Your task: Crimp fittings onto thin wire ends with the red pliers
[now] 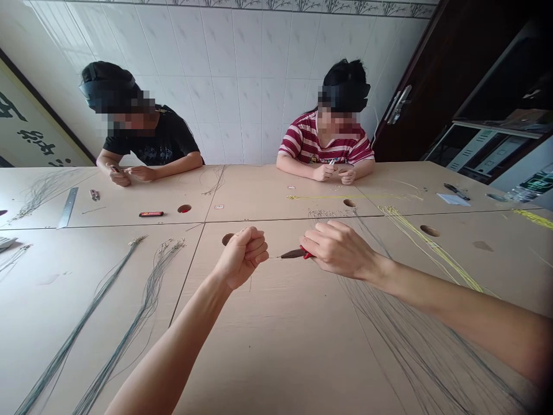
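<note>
Spread across the scene, a pale tan wooden tabletop, with dark seams between boards and a far edge in front of a white tiled wall. Open for moving in the near middle, between two long grey-green wire bundles on the left and one loose fan of thin grey wires under the right forearm. Counted on the surface: at least five round holes, one metal ruler far left, one black-and-red marker to its right, and one thick bundle of yellow wires on the right. Beyond the far edge, two people: one in a black shirt on the left, one in a red-and-white striped shirt on the right, both with forearms on the wood.

Closed in a fist at the centre, the left hand, gripping a thin pale wire. Wrapped around red-handled pliers just to the right, the right hand. Dark, tapered and pointed left at the plier tips, level with the fist; too small to tell whether biting the wire.
</note>
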A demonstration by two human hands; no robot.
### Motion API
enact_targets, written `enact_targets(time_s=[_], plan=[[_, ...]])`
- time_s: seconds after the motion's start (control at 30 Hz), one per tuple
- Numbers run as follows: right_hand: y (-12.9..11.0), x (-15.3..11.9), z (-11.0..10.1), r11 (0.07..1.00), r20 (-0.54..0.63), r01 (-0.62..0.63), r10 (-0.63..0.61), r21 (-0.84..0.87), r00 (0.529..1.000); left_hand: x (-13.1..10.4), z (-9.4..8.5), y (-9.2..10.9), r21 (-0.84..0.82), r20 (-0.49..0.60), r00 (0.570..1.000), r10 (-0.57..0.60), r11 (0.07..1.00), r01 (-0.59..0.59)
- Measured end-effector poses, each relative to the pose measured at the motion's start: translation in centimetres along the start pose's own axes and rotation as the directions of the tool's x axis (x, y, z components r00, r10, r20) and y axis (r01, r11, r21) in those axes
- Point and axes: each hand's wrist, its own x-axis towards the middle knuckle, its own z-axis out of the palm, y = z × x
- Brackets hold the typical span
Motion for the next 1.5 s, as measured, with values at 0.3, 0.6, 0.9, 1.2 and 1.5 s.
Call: enact_targets(time_s=[0.3,0.6,0.9,1.2,1.5], plan=[[0.2,-0.2,1.2,0.999,-0.086,0.038,-0.038,-0.006,0.996,0.6,-0.4,-0.4,0.010,-0.018,1.000,-0.007,1.000,0.007],[0.0,-0.3,2.8,1.000,-0.130,0.015,-0.016,-0.010,0.991,1.3,-0.8,-0.5,-0.002,-0.062,0.998,-0.020,1.000,0.020],[-0.7,0.0,3.4,0.996,-0.022,-0.038,0.040,0.086,0.999,1.6,-1.0,-1.0,-0.017,-0.073,0.997,-0.037,0.999,0.035],[2.9,-3.4,3.5,0.927,0.044,-0.290,0.288,0.236,0.957,0.5,-6.5,2.3,-0.204,-0.238,0.968,0.076,0.971,-0.126],[-2.9,0.4,4.2,0.481,0.213,-0.480,0.509,0.734,0.834,0.9,-3.8,1.7,-0.460,-0.204,0.975,0.085,0.871,-0.172]])
